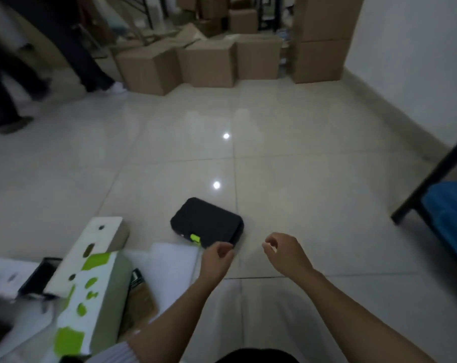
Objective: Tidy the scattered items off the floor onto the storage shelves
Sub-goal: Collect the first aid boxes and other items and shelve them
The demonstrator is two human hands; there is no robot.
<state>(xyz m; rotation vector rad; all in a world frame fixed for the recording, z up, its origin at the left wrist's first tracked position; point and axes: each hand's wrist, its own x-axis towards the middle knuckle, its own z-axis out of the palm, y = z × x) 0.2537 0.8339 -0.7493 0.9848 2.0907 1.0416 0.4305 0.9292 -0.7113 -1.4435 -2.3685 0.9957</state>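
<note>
Reaching down toward the black zip case point(207, 223), I have both hands out in front of me and neither holds anything yet. The case lies flat on the tiled floor point(300, 166), its lime-green pull tab point(195, 238) on the edge nearest me. My left hand point(217, 260) hangs at the near edge of the case, just beside the tab, fingers loosely curled; whether they brush the case I cannot tell. My right hand point(285, 254) hovers to the right of the case, apart from it, fingers curled in loosely with thumb and forefinger close together but pinching nothing.

To lift it well, I judge I should slide the left fingers under the near edge and bring the right hand in to the case's right end, so it comes up level. The soft shell may flex, so a two-sided hold seems safer than tugging the tab. Left of the case sit a white foam sheet point(169, 268) and a white-and-green carton point(91, 284), which I should avoid dragging. The dark shelf frame point(431, 179) stands well to the right of the case.
</note>
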